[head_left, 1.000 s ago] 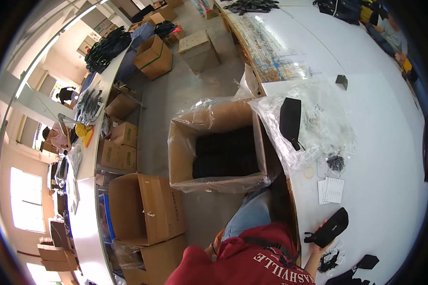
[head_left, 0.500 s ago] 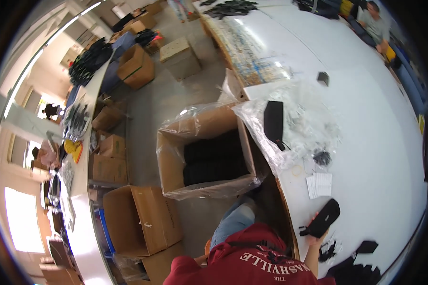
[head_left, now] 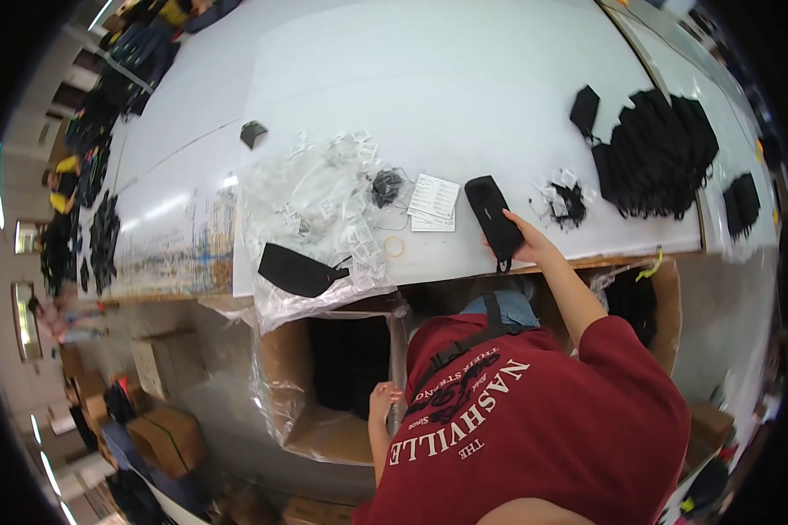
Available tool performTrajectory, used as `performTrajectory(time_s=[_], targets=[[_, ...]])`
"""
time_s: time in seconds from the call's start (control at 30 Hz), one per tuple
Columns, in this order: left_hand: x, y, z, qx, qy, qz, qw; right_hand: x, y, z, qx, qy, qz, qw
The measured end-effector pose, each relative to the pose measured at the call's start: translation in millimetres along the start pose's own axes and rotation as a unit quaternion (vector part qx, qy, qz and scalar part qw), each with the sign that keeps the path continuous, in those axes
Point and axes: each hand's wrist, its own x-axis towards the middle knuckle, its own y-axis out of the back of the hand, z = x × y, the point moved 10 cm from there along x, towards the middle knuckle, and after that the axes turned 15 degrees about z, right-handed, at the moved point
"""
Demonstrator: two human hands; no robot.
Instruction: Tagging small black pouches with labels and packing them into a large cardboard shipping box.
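Black pouch [head_left: 490, 212] in the right hand [head_left: 528, 242], mostly to its left.

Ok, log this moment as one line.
right hand: holding black pouch | left hand: near open carton | table: white cards, black pile

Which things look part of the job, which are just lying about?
Likely in the job: black pouch in the right hand; plastic-lined carton by the left hand; pouch pile.

Probably just lying about: small dark object; pale floor box; green-striped carton.
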Motion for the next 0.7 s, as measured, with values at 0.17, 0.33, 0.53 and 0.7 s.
performTrajectory(time_s=[0.17, 0.33, 0.53, 0.7], targets=[[-13, 8, 174, 0.136, -0.117, -0.166, 0.970, -16, -48, 14, -0.010, 0.073, 0.005, 0.997], [-21, -70, 303, 0.143, -0.246, -0.209, 0.936, -62, -108, 15, -0.143, 0.168, 0.027, 0.975], [-52, -179, 389, -0.062, -0.245, -0.173, 0.952, -79, -147, 21, -0.288, 0.197, -0.053, 0.936], [-39, -245, 406, -0.197, -0.172, -0.183, 0.948, -87, -114, -54, -0.360, 0.278, -0.059, 0.889]])
